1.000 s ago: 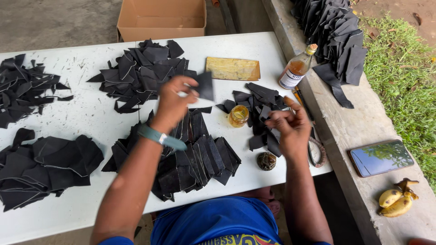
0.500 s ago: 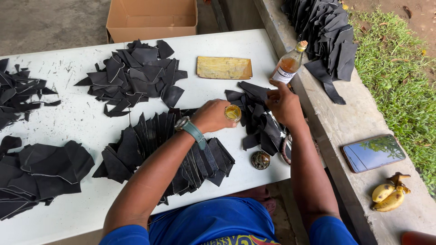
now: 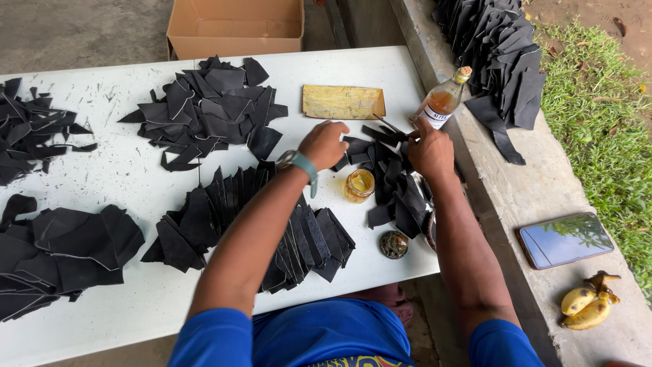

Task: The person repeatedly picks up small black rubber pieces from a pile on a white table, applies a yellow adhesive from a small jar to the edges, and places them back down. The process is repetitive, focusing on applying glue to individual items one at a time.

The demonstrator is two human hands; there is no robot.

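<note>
My left hand (image 3: 324, 144) is curled over the near-left edge of a small heap of black leather pieces (image 3: 397, 194) and pinches one piece there. My right hand (image 3: 429, 151) rests on the same heap and grips a thin stick (image 3: 388, 124) that points left toward a yellowish board (image 3: 343, 102). A small open jar of yellow paste (image 3: 358, 185) stands just below my left hand, with its dark lid (image 3: 394, 245) nearer the table's front edge. A watch with a teal strap (image 3: 299, 163) is on my left wrist.
Larger heaps of black pieces lie fanned under my left forearm (image 3: 204, 224), at centre back (image 3: 204, 109) and at the far left (image 3: 61, 245). An amber bottle (image 3: 441, 102) stands at the table's right edge. A cardboard box (image 3: 234, 24), a phone (image 3: 565, 239), bananas (image 3: 587, 302) and stacked black pieces (image 3: 496, 47) surround the table.
My left hand left the centre-back heap, passed the jar and came to the small heap. My right hand moved up along that heap, still with the stick.
</note>
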